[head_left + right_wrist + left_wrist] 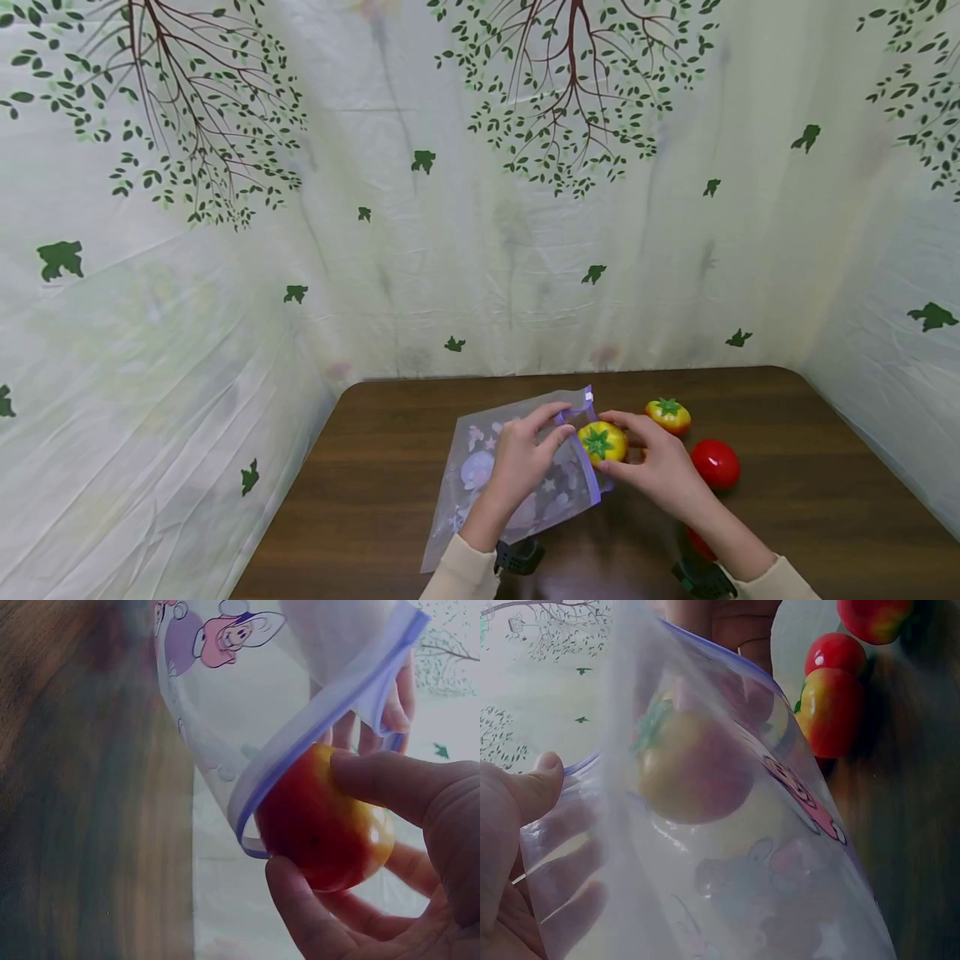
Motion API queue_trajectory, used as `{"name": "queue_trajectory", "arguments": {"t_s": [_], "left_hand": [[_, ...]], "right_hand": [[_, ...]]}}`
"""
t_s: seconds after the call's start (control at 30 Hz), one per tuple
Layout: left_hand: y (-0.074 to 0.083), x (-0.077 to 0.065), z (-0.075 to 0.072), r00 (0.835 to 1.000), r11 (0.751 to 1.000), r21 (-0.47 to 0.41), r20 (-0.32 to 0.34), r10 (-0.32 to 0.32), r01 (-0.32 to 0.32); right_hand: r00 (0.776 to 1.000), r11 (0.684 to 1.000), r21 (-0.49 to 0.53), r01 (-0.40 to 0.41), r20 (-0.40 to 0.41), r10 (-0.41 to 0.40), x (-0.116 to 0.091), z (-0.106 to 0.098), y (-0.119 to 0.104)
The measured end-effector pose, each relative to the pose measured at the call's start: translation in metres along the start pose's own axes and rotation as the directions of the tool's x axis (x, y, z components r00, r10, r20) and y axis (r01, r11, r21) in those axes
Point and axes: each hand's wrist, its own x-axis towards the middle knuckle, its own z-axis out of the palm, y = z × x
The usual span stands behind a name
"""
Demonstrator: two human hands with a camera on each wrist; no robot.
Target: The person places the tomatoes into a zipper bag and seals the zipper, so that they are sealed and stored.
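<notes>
My left hand (519, 457) pinches the opening edge of a clear zip bag (480, 492) with purple trim and cartoon prints. At the bag's mouth, my right hand (656, 462) grips a yellow and red toy tomato (602, 442) with a green leaf top. In the right wrist view the tomato (322, 825) sits partly inside the purple rim (330, 724), thumb and fingers around it. The left wrist view shows the tomato (694, 769) through the film, with the left thumb (540, 787) over the bag's edge.
Another yellow and red toy tomato (668, 416) lies beyond my right hand. A shiny red fruit (715, 464) rests right of that hand, and a second red one (701, 543) is partly hidden under the right wrist. Behind the brown table (360, 500) hangs a leaf-printed cloth (510, 308).
</notes>
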Motion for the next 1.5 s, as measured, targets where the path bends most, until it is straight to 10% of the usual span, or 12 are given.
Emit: {"name": "queue_trajectory", "arguments": {"t_s": [0.53, 1.5], "left_hand": [[0.0009, -0.0011, 0.0008, 1.000, 0.998, -0.060, -0.007, 0.003, -0.004], [0.0000, -0.0021, -0.0009, 1.000, 0.999, -0.040, -0.002, -0.010, 0.010]], "right_hand": [[0.989, 0.988, -0.064, 0.141, 0.054, -0.137, -0.0010, 0.0052, 0.0041], [0.992, 0.993, -0.045, 0.105, 0.069, -0.102, -0.0021, 0.0090, -0.0025]]}}
